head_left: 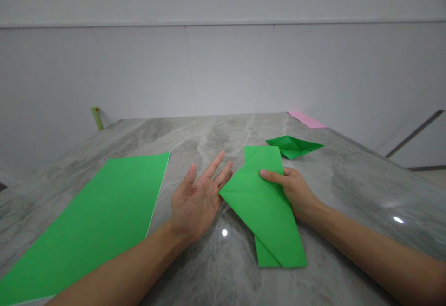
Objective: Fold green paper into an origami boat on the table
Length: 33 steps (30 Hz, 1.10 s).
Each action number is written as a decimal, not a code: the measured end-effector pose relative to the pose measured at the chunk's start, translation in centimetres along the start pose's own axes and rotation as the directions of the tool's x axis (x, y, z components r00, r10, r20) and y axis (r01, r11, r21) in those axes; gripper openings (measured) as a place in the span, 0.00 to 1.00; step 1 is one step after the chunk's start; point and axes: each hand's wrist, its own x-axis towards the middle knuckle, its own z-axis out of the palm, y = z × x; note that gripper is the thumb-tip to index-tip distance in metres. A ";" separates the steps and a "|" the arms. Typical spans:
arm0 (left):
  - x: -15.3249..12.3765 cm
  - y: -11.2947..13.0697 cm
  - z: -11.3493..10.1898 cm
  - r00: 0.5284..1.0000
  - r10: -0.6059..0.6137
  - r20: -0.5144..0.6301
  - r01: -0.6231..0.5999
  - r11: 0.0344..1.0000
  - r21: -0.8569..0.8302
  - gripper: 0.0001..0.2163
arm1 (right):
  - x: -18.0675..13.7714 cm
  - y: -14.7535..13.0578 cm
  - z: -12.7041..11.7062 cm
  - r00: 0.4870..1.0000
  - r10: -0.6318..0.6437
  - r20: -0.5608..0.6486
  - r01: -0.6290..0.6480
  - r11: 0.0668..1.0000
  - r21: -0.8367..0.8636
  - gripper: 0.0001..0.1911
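My right hand [296, 192] pinches a partly folded green sheet [266, 208], thumb on top and fingers beneath, lifting its right side off the grey marble table [216, 134]. My left hand [197, 201] is palm-up with fingers spread, its fingertips just touching the sheet's left corner. It holds nothing.
A stack of flat green paper [94, 222] lies at the left, reaching the near edge. A finished green folded boat shape [292, 146] rests beyond the held sheet. A pink sheet [306, 119] lies at the far right corner. A white wall stands behind the table.
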 end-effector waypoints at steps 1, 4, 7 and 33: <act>0.0 0.0 0.0 1.000 0.000 0.003 0.000 1.000 0.001 0.36 | 0.0 0.0 0.0 1.000 -0.001 -0.007 0.001 1.000 0.002 0.12; 0.0 0.0 -0.2 1.000 0.006 0.005 -0.006 1.000 0.008 0.37 | 0.1 0.0 -0.2 1.000 0.002 -0.013 -0.002 1.000 -0.003 0.11; 0.0 0.0 -0.3 1.000 0.013 0.004 -0.013 1.000 0.012 0.37 | 0.1 0.1 -0.2 1.000 0.007 -0.007 -0.007 1.000 -0.008 0.12; 0.1 -0.1 -0.8 0.998 0.027 0.056 -0.028 0.999 0.018 0.36 | 0.0 0.0 0.2 0.999 0.025 -0.037 -0.025 1.000 -0.001 0.13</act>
